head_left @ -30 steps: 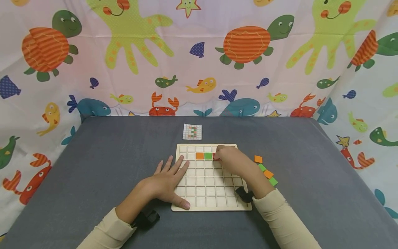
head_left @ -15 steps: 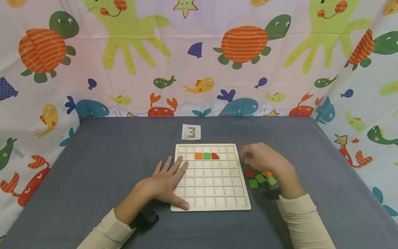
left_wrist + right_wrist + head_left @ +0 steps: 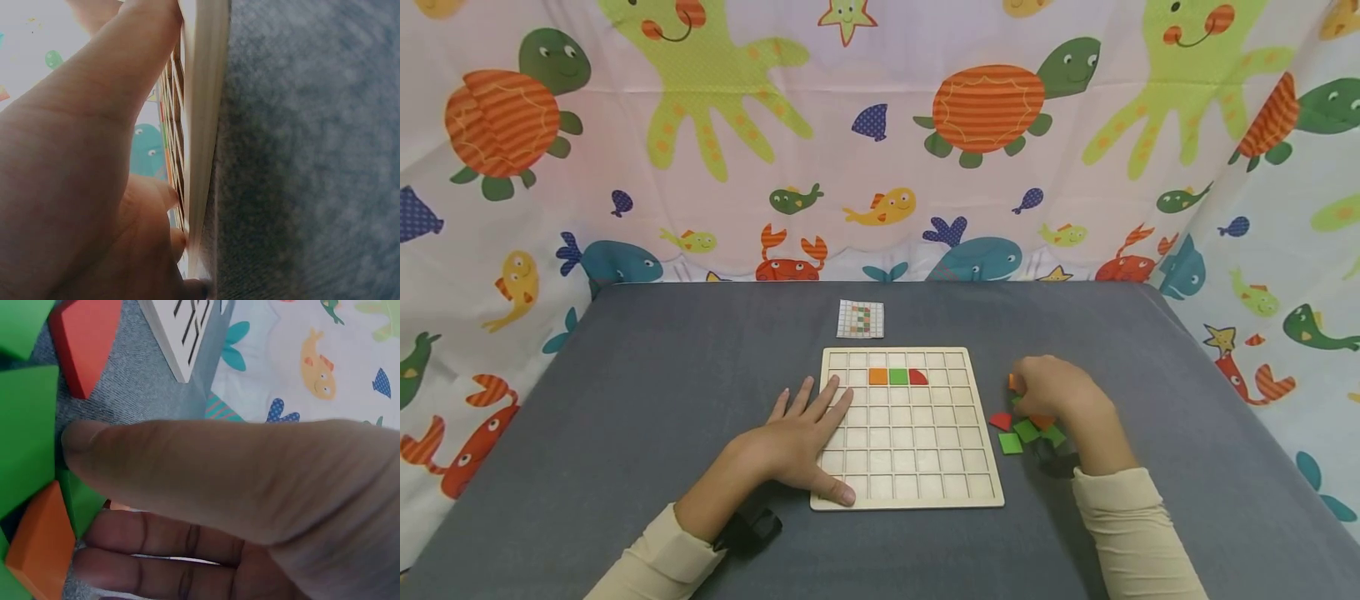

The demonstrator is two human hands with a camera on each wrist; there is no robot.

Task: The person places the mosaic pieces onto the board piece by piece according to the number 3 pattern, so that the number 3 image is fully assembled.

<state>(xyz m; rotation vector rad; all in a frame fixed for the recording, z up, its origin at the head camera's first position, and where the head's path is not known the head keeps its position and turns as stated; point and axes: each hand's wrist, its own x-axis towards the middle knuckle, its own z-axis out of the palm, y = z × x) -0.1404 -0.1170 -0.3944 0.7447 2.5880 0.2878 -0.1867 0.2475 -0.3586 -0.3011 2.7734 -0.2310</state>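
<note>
My left hand (image 3: 801, 437) lies with fingers spread on the left edge of a wooden grid board (image 3: 925, 462). The left wrist view shows the thumb along the board's side edge. One row of the board holds an orange square tile (image 3: 878, 377), a green square tile (image 3: 898, 377) and a red quarter-circle tile (image 3: 917, 377), side by side. Right of the board, my right hand (image 3: 1056, 387) reaches down over loose tiles. In the right wrist view its thumb and fingers stand apart around a small green tile (image 3: 81, 503), beside an orange tile (image 3: 40, 547).
A red rounded tile (image 3: 1000, 422) and several green tiles (image 3: 1011, 443) lie by the board's right edge. Behind the board is a small printed card (image 3: 861, 319) with a coloured grid pattern. A sea-animal curtain (image 3: 737, 225) hangs behind the grey table (image 3: 700, 333).
My right hand let go of the red quarter-circle tile on the board and moved right, then down over the loose tiles. The left hand has stayed on the board.
</note>
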